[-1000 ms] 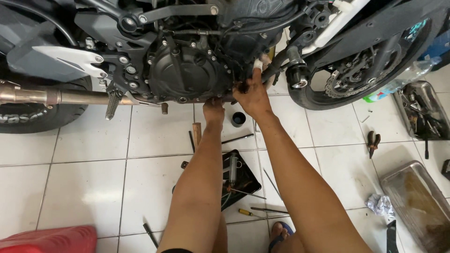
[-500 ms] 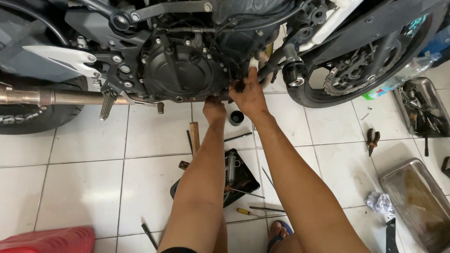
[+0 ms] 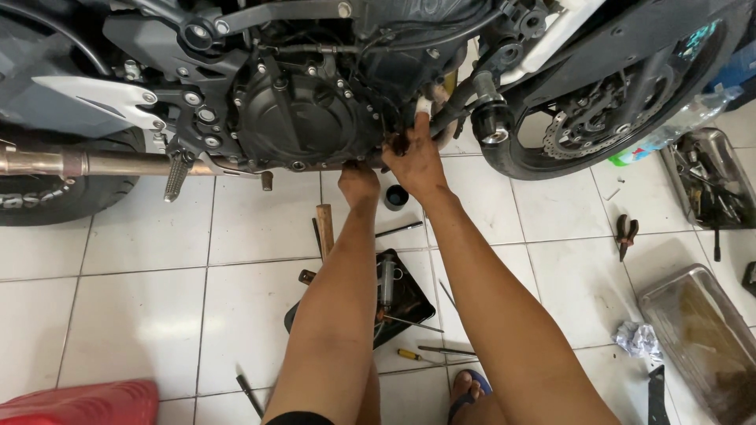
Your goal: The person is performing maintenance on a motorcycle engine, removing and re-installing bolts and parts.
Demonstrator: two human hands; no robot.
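A motorcycle stands across the top of the view, its black engine case [image 3: 303, 118] facing me. My left hand [image 3: 358, 181] reaches under the bottom edge of the engine, fingers hidden beneath it. My right hand [image 3: 416, 157] presses against the lower front corner of the engine, greasy fingers up beside the frame tubes; one fingertip has a white wrap. Whether either hand holds a small part or tool is hidden. A small black cup-like part [image 3: 396, 197] sits on the tile just below my right hand.
The exhaust pipe [image 3: 94, 164] and footpeg [image 3: 175, 177] run at left, the front wheel [image 3: 614, 110] at right. On the white tiles lie a hammer [image 3: 324, 228], a black tray of tools [image 3: 394, 295], screwdrivers, pliers [image 3: 626, 232], a metal pan [image 3: 701, 338], and a toolbox [image 3: 709, 177].
The view has drifted slightly, so the motorcycle sits a little lower and more to the right. Both hands stay at the engine's underside, barely shifted.
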